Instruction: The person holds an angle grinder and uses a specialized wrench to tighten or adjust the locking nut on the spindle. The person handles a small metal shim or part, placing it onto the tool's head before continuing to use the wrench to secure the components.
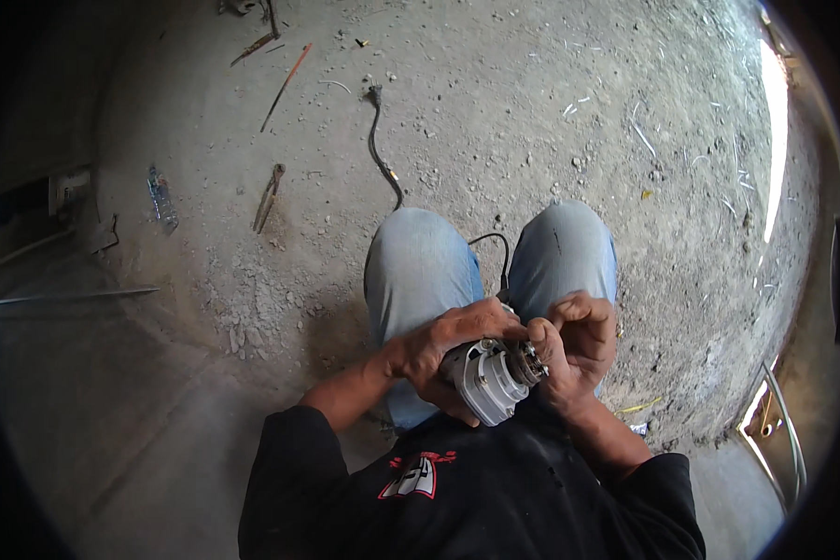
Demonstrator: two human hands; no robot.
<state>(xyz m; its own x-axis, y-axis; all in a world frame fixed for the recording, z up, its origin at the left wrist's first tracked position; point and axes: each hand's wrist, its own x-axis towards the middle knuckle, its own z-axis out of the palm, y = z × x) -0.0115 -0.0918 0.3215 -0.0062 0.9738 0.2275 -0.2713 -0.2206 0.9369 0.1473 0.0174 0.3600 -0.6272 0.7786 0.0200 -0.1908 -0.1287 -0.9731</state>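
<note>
The left hand (446, 343) gripped a grey-bodied power tool (491, 385) above the person's lap, while the right hand (581, 357) — thumb and fingers bent — was at its round metal end (531, 364). Below were two denim-covered knees (420, 266). Beyond them, a black cord (377, 145) ran across the dusty floor (495, 121) to a plug (373, 93). Farther left lay rusty pincers (269, 199), a clear plastic bottle (162, 200) and a thin reddish rod (287, 87) — all well apart from the hands.

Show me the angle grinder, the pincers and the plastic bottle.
Angle grinder (493, 385): head view, on its silver gear housing.
Pincers (272, 189): head view, on the handles, near the pivot.
Plastic bottle (162, 200): head view, middle of its clear side.
</note>
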